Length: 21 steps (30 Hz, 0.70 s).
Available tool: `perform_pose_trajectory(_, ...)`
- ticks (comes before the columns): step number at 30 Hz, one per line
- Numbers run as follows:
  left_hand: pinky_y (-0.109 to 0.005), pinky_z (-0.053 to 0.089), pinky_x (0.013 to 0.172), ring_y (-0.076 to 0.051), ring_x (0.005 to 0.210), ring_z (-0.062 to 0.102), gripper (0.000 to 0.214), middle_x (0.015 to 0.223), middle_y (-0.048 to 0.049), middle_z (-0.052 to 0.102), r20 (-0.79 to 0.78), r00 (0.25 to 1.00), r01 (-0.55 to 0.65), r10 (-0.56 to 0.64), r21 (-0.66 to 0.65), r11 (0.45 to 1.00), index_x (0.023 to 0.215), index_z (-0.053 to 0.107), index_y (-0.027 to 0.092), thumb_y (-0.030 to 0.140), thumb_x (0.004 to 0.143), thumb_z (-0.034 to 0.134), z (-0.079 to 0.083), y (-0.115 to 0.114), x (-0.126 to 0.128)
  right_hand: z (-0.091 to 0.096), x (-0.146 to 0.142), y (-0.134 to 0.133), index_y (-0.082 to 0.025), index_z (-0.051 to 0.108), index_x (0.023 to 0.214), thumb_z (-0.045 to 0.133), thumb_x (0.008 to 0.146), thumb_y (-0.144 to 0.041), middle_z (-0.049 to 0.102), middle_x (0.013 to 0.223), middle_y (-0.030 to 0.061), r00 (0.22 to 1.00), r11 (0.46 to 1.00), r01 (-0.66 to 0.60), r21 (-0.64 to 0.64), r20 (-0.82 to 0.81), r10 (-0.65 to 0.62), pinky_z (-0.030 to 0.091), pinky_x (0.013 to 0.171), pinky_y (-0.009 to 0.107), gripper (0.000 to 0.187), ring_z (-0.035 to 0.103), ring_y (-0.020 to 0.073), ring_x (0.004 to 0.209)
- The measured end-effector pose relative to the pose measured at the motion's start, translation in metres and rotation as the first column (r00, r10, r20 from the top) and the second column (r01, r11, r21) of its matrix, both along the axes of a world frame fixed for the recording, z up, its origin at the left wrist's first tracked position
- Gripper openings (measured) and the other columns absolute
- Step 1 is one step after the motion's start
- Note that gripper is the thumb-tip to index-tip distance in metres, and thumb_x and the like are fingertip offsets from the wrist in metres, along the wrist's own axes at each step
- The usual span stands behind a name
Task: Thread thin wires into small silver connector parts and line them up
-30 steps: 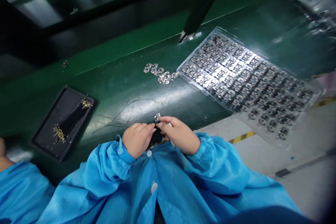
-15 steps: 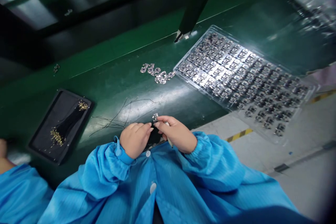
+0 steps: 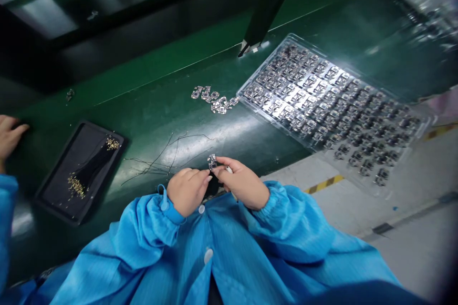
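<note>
My right hand (image 3: 245, 185) is closed, with a small silvery circuit board (image 3: 212, 160) pinched at its fingertips. A slim white stick-like tool (image 3: 229, 169) is also tucked in that hand; its kind is not clear. My left hand (image 3: 186, 191), with a blue band at the wrist, has its fingers pressed together right beside the board's lower edge. What its fingertips hold, if anything, is too small to make out. Several thin dark wires (image 3: 175, 150) lie loose on the green tabletop beyond my hands.
A black tray (image 3: 102, 131) of dark wires with gold-coloured ends lies left. Loose boards (image 3: 219, 105) lie ahead, beside a clear plastic tray (image 3: 266, 113) filled with boards and overhanging the table edge. A dark post (image 3: 265, 14) stands behind. A co-worker's hand (image 3: 9, 138) rests far left.
The co-worker's hand at the left has moved forward onto the table, beyond the black tray. My own hands have barely shifted, still together at the board.
</note>
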State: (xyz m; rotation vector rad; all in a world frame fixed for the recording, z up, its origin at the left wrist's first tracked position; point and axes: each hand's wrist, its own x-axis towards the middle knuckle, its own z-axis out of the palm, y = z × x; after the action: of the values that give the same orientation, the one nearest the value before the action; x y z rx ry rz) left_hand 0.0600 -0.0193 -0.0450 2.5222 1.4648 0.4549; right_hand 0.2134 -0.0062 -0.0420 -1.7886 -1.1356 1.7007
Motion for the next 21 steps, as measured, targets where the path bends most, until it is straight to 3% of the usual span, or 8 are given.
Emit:
perform_pose_trajectory(4,-0.026,0.041,0.061,-0.012,0.062,0.055,0.022,0.069,-0.0009,0.063,-0.032,0.999,-0.019,0.02,0.009,1.0,0.075,0.057,0.018,0.023,0.084,0.037,-0.006,0.002,0.006,-0.005,0.001,0.001,-0.023,0.054,0.107,0.051,0.07,-0.037,0.061,0.078,-0.0019,0.999,0.999,0.035,-0.002,-0.015,-0.035,0.041,0.051,0.024,0.04,0.05,0.0086,0.052)
perform_pose_trajectory(8,-0.027,0.039,0.062,-0.014,0.063,0.052,0.02,0.066,-0.0014,0.061,-0.097,0.993,-0.059,0.064,0.056,0.997,0.073,0.056,0.018,0.021,0.082,0.039,-0.016,0.006,0.01,-0.012,0.001,0.005,-0.022,0.052,0.109,0.052,0.069,-0.04,0.061,0.071,-0.0024,0.985,0.985,0.17,0.042,0.014,-0.17,0.043,0.049,0.025,0.044,0.05,0.0092,0.048)
perform_pose_trajectory(12,-0.028,0.036,0.062,-0.015,0.067,0.051,0.016,0.065,-0.0016,0.059,-0.154,0.984,-0.075,0.093,0.12,0.99,0.074,0.056,0.018,0.021,0.081,0.042,-0.025,0.009,0.011,-0.02,0.0,0.007,-0.019,0.047,0.113,0.048,0.074,-0.043,0.06,0.062,-0.0023,0.937,0.92,0.334,0.205,0.031,-0.347,0.046,0.054,0.028,0.046,0.054,0.0119,0.053)
perform_pose_trajectory(14,-0.029,0.035,0.061,-0.016,0.067,0.05,0.015,0.065,-0.002,0.059,-0.171,0.98,-0.074,0.098,0.142,0.987,0.074,0.056,0.018,0.021,0.081,0.043,-0.027,0.009,0.011,-0.026,-0.002,0.007,-0.019,0.046,0.114,0.045,0.077,-0.041,0.063,0.071,0.0002,0.913,0.85,0.376,0.368,0.01,-0.408,0.048,0.061,0.03,0.043,0.057,0.0128,0.06)
perform_pose_trajectory(17,-0.029,0.033,0.059,-0.016,0.066,0.049,0.013,0.065,-0.0024,0.058,-0.188,0.978,-0.058,0.087,0.158,0.986,0.075,0.056,0.018,0.021,0.08,0.044,-0.027,0.01,0.012,-0.037,-0.005,0.005,-0.021,0.043,0.114,0.042,0.081,-0.034,0.065,0.084,0.0026,0.895,0.688,0.372,0.623,-0.046,-0.443,0.048,0.073,0.035,0.035,0.06,0.0139,0.075)
perform_pose_trajectory(19,-0.029,0.033,0.059,-0.016,0.066,0.049,0.011,0.065,-0.0025,0.058,-0.199,0.977,-0.049,0.082,0.163,0.985,0.076,0.055,0.018,0.02,0.079,0.045,-0.026,0.011,0.012,-0.045,-0.007,0.004,-0.023,0.042,0.114,0.041,0.083,-0.029,0.065,0.085,0.0023,0.899,0.579,0.346,0.738,-0.085,-0.43,0.048,0.074,0.035,0.032,0.06,0.0139,0.078)
perform_pose_trajectory(21,-0.029,0.032,0.058,-0.016,0.066,0.049,0.01,0.065,-0.0023,0.058,-0.212,0.974,-0.043,0.077,0.162,0.986,0.075,0.055,0.018,0.02,0.079,0.046,-0.026,0.011,0.012,-0.053,-0.008,0.003,-0.025,0.04,0.116,0.041,0.083,-0.025,0.064,0.086,0.0022,0.908,0.503,0.323,0.802,-0.111,-0.404,0.05,0.071,0.035,0.033,0.061,0.0138,0.077)
